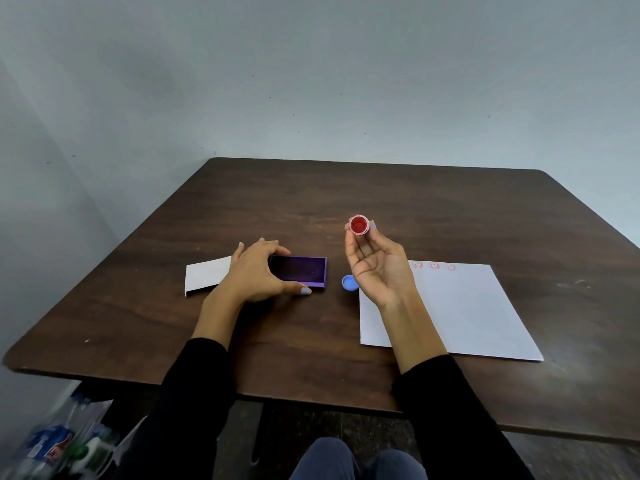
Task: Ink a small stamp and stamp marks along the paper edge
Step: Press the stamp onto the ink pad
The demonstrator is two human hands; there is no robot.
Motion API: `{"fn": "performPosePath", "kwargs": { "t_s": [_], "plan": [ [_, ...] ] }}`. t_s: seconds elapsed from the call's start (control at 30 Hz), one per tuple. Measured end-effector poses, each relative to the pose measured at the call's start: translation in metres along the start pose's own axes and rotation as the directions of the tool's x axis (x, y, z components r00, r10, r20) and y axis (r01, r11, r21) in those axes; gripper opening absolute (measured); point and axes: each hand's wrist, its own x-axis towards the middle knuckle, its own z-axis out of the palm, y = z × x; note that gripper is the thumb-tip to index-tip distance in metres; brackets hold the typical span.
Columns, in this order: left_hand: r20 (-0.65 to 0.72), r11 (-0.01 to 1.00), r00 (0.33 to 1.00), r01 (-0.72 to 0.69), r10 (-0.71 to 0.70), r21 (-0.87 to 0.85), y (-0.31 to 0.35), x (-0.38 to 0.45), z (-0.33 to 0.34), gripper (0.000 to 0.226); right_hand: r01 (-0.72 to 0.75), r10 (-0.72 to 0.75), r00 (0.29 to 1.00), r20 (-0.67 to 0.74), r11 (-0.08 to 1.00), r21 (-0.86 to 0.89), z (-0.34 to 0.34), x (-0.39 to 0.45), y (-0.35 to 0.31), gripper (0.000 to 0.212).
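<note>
Stamp [358, 224] is held up above the table [398, 199] by the right hand [377, 268], pinched between fingertips and thumb, palm turned toward the camera. Its round red face is pointed back at the camera; a design on it cannot be read. A light blue nail is seen just right of the stamp.

Left hand [256, 271] is laid over the left end of the purple ink pad [301, 271], fingers spread and curled across its far edge, thumb pressed along the near edge. The pad is open, dark inked surface exposed, and is set flat on the table left of centre. A white lid or card [207, 274] is seen just left of the pad, partly covered by the left hand; whether it is touching the pad cannot be told.

A small blue cap [349, 283] is placed on the table between the pad and the paper [467, 313], right beside the paper's left edge and partly hidden by the right hand.

The white sheet is laid flat to the right. Three red smiley marks [434, 265] are printed in a row along its far edge, near the left corner. The rest of the sheet is seen blank.

Black sleeves are worn on both forearms. Plastic bottles [59, 441] are seen blurred on the floor at lower left.
</note>
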Motion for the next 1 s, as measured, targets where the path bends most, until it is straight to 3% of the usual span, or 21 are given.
{"fn": "performPosePath", "kwargs": {
  "t_s": [0.13, 0.23, 0.5, 0.67, 0.77, 0.83, 0.9, 0.97, 1.0],
  "plan": [
    [-0.062, 1.0, 0.998, -0.017, 0.017, 0.003, -0.001, -0.002, 0.005, 0.078, 0.003, -0.003, 1.0, 0.016, 1.0, -0.013, -0.001, 0.002, 0.003, 0.013],
    [-0.077, 0.999, 0.997, -0.027, 0.029, 0.026, 0.0, -0.004, 0.008, 0.081, 0.004, -0.004, 1.0, 0.02, 1.0, -0.015, -0.002, 0.003, 0.003, 0.029],
    [-0.077, 0.999, 0.996, -0.046, 0.047, 0.018, 0.006, -0.008, 0.011, 0.09, 0.021, -0.02, 1.0, 0.003, 0.997, -0.08, -0.003, 0.002, 0.004, 0.044],
    [-0.069, 1.0, 0.997, -0.024, 0.024, -0.006, 0.009, -0.014, 0.01, 0.09, 0.002, -0.007, 1.0, -0.031, 0.989, -0.147, -0.004, 0.003, 0.005, 0.021],
    [-0.067, 0.999, 0.997, -0.039, 0.04, 0.022, 0.009, -0.014, 0.009, 0.087, 0.0, -0.004, 1.0, -0.021, 0.983, -0.182, -0.004, 0.004, 0.004, 0.02],
    [-0.063, 0.998, 0.997, -0.046, 0.049, 0.037, 0.008, -0.014, 0.008, 0.085, 0.056, -0.067, 0.997, -0.027, 0.953, -0.298, -0.004, 0.006, 0.005, 0.024],
    [-0.066, 0.998, 0.996, -0.05, 0.052, 0.038, 0.008, -0.015, 0.008, 0.085, 0.191, -0.253, 0.967, -0.021, 0.779, -0.597, -0.005, 0.01, 0.011, 0.029],
    [-0.084, 0.998, 0.995, -0.052, 0.054, 0.029, 0.007, -0.015, 0.009, 0.084, 0.286, -0.45, 0.889, 0.079, 0.412, -0.865, -0.004, 0.014, 0.02, 0.03],
    [-0.092, 0.998, 0.994, -0.053, 0.056, 0.026, 0.008, -0.015, 0.009, 0.083, 0.31, -0.497, 0.853, 0.161, 0.235, -0.921, -0.003, 0.016, 0.025, 0.028]
  ]
}}
